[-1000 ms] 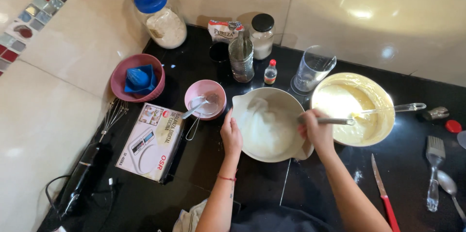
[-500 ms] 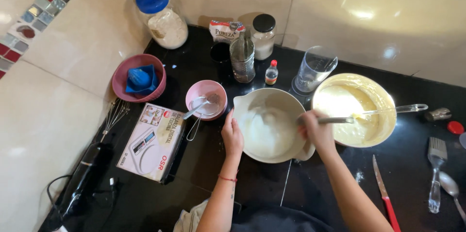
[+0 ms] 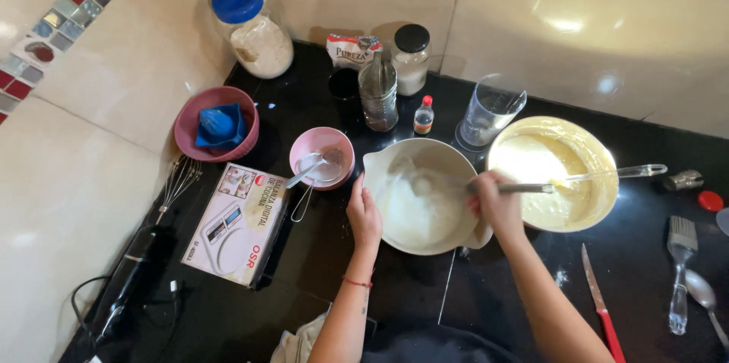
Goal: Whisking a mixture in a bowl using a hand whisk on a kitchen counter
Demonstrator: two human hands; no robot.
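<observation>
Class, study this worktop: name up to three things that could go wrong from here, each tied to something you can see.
1. The right hand holds a utensil reaching into the yellow bowl of batter; carried across, it may drip onto the black counter.
2. The white bowl is steadied only by the left hand at its rim, so it might tip.
3. The red-handled knife lies near the right forearm and could be knocked.
</observation>
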